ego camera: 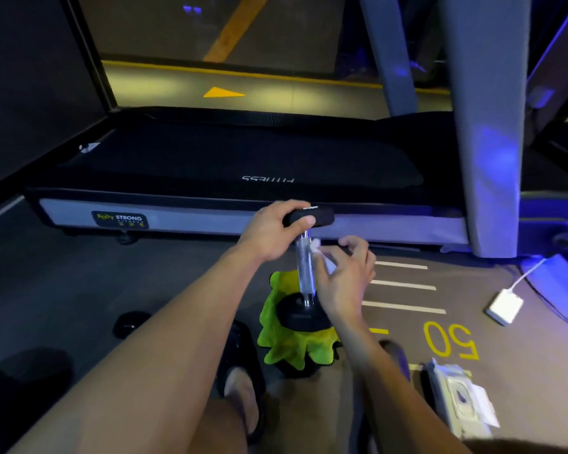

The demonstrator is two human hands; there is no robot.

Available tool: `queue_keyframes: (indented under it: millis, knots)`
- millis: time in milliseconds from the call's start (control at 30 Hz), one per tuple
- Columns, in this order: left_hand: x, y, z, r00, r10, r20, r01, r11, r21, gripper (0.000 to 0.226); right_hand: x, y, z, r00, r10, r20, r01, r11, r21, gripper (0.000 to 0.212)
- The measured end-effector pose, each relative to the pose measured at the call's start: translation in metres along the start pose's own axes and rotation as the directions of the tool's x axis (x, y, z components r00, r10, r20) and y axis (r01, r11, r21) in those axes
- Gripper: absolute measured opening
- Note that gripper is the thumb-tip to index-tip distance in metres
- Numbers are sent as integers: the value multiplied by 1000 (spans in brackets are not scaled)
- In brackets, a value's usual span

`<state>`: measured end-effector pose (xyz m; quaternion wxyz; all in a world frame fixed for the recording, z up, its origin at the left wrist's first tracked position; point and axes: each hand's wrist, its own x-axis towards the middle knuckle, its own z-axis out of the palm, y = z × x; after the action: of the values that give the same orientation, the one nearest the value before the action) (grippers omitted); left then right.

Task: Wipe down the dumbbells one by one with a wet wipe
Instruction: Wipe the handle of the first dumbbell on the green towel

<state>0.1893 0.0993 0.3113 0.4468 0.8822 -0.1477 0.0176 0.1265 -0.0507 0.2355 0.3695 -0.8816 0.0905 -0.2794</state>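
Tipping is what I worry about most. I have the dumbbell [304,267] stood on end, its lower head sitting on a green cloth [287,342] spread on the floor [79,273] just in front of the treadmill [230,165]. My left hand [269,229] has its grip clamped over the upper head, thumb across the front edge, and that is the only thing keeping the bar upright. My right hand [345,273] has its grip closed on the wet wipe [322,257], pinching it against the chrome handle about midway up.

As I judge it, the cloth is a soft, rumpled footing, so the lower head could rock or skate if I push sideways with the wipe harder than the left hand resists. A wet chrome shaft is slick as well; if the wipe folds over itself, my fingers could slip off and knock the bar. If the top hold loosens while I turn the weight to reach the far side, it would likely topple toward my sandalled foot [243,385], which sits just beside the cloth, or toward the treadmill's edge.

A smaller risk: the wipe is bunched small, so I may cover only a strip of the handle and miss the heads. The wipe packet [459,394] lies on the floor near my right forearm, with its flap seeming to stand open, so the rest may dry out. Another dark round object [132,322] sits on the floor to the left; I cannot tell whether it is a second dumbbell.
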Motion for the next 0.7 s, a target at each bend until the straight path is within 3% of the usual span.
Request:
queue_keyframes:
  millis: [133,200,333,500,600,700]
  knots:
    - [4,1,-2,1000,-31,4,31,999,18,36,2,-2,-4,986,109,124,-148,919,366,9]
    - [7,0,-4,999,-47,6,47,999,24,36,13,-12,-2,986,127,105,-162,867,471,8]
    - [11,-2,-5,998,-57,3,57,997,45,35,25,-24,18,997,-80,5,72,927,369,9]
    - [9,-1,-8,998,-58,21,57,997,44,35,1,1,15,940,-334,62,311,921,236,15]
    - [9,-1,-4,999,-36,11,35,998,44,35,26,-9,16,946,-321,45,311,938,153,12]
    - [8,-2,-5,999,-35,-4,35,999,38,36,17,-11,17,946,-322,39,309,932,188,20]
